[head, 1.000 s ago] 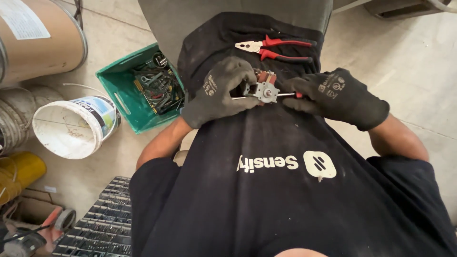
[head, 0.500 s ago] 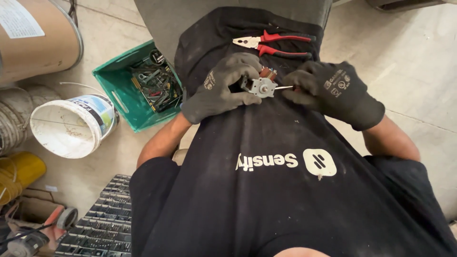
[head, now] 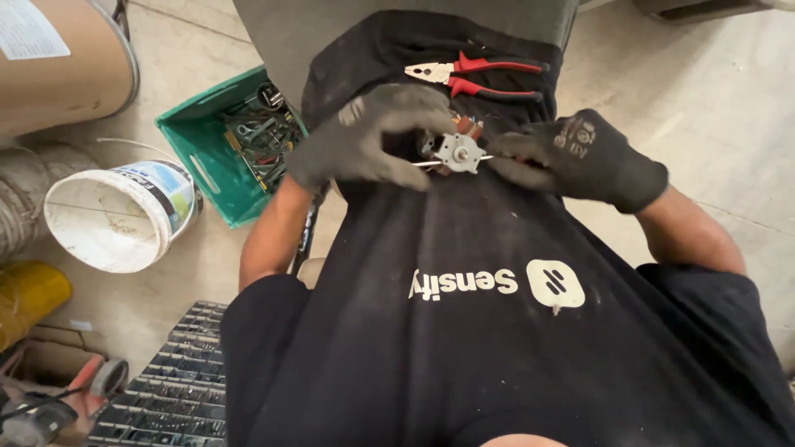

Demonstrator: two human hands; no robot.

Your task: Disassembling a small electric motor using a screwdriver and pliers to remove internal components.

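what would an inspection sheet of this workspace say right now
surface: black cloth over the lap, dusty
job's things: small round metal part with copper windings, gripped from both sides
clutter: red-handled pliers lying on the cloth above the hands
grippers: left hand and right hand, both in dark gloves, pinching the part
cables: nothing seen
surroundings: green bin of metal bits, white bucket, cardboard drum, black grid tray, concrete floor
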